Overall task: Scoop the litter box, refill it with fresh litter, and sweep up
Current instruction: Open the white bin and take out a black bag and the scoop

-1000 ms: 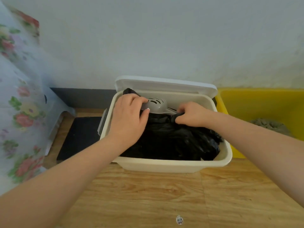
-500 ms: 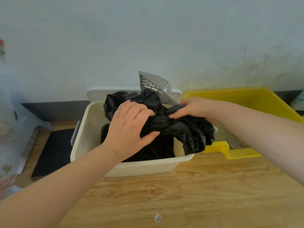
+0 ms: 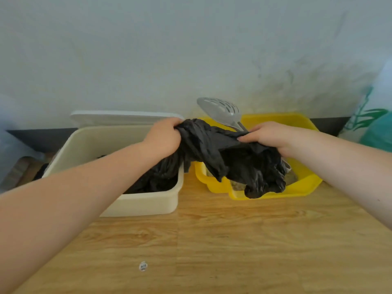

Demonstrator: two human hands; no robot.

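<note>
A pale, blotched wall backs a wood-grain floor (image 3: 233,240), and two bins sit against it side by side; the hands work just above them. The left hand (image 3: 163,137) is curled tight round a bunched end of the black plastic bag (image 3: 222,158), over the right rear corner of the cream storage bin (image 3: 148,203); the right hand (image 3: 268,135) pinches the bag's other gathered edge, thumb on top, and appears to clamp the handle of the grey slotted scoop (image 3: 222,111) as well, though the handle is hidden under the fingers and I cannot be sure. The bag is stretched crosswise between the two hands, its long axis running left to right; its bulk sags from the right hand over the yellow litter box (image 3: 305,185), while a tail on the left trails down into the cream bin, whose white lid (image 3: 118,117) stands open against the wall. The scoop's head rises up and back, away from the person, toward the wall; grey litter shows in the yellow box beneath the bag. The litter box lies directly under the right hand, so that hand is the nearer for scooping; the bag likely needs opening first. A green-printed sack (image 3: 373,124) stands at far right; a small sticker (image 3: 143,266) lies on the floor.
</note>
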